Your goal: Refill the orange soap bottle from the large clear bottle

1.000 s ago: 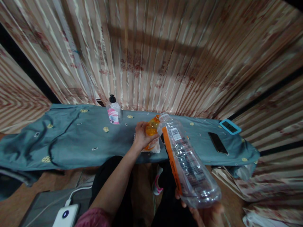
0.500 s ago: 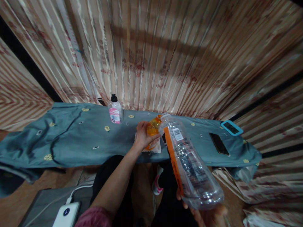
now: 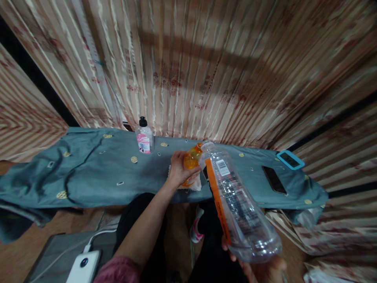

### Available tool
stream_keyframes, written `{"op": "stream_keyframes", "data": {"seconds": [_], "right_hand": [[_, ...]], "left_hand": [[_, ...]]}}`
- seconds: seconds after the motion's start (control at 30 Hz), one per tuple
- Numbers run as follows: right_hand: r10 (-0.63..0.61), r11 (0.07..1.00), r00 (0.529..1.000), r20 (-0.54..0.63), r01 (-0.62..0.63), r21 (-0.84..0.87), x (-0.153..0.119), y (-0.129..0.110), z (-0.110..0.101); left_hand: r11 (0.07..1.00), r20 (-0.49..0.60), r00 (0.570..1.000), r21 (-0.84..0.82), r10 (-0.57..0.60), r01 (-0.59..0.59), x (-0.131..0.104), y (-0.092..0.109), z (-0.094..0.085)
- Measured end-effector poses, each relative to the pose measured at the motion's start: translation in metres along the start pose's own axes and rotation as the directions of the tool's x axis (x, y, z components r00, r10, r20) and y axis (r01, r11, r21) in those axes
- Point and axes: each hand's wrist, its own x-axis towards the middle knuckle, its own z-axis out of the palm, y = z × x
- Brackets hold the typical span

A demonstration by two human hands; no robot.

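One barcode [image 3: 223, 167] and orange label [image 3: 217, 196] on clear bottle [image 3: 255, 230], lettering illegible

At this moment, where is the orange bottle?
In the head view, the orange bottle is near the centre, in the left hand, just left of the large clear bottle.

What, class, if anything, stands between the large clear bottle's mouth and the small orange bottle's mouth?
Nothing visible does. The clear bottle, tilted in the right hand, has its mouth close beside that of the orange bottle, which the left hand holds. Whether the two mouths touch, this view cannot settle.
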Motion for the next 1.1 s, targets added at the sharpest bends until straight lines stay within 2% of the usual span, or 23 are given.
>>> {"op": "stream_keyframes", "data": {"seconds": [0.33, 0.43, 0.5, 0.6, 0.8, 1.1], "right_hand": [[-0.044, 0.996, 0.996, -0.081, 0.038, -0.081, 0.008, -0.002, -0.004], [-0.040, 0.998, 0.992, -0.120, 0.035, -0.045, 0.010, -0.003, -0.002], [-0.017, 1.000, 0.996, -0.092, 0.018, 0.009, 0.009, -0.006, 0.000], [0.026, 0.999, 0.999, -0.040, -0.027, -0.032, 0.009, -0.011, 0.001], [0.034, 0.997, 0.999, -0.004, -0.034, -0.075, 0.012, -0.014, -0.005], [-0.020, 0.998, 0.998, -0.060, 0.016, -0.066, 0.011, -0.013, 0.002]], "left_hand": [[1.000, 0.005, 1.000, 0.002, -0.013, 0.013, -0.001, 0.002, -0.001], [1.000, 0.009, 1.000, 0.015, -0.016, 0.016, -0.001, 0.002, -0.001], [1.000, 0.005, 1.000, 0.023, -0.013, 0.013, -0.001, 0.002, -0.001], [1.000, 0.010, 1.000, 0.026, -0.007, 0.007, -0.001, 0.001, 0.000], [0.999, -0.003, 1.000, 0.040, 0.002, -0.002, -0.002, -0.001, 0.001], [0.999, 0.016, 1.000, 0.045, -0.016, 0.016, -0.001, 0.002, -0.001]]}}
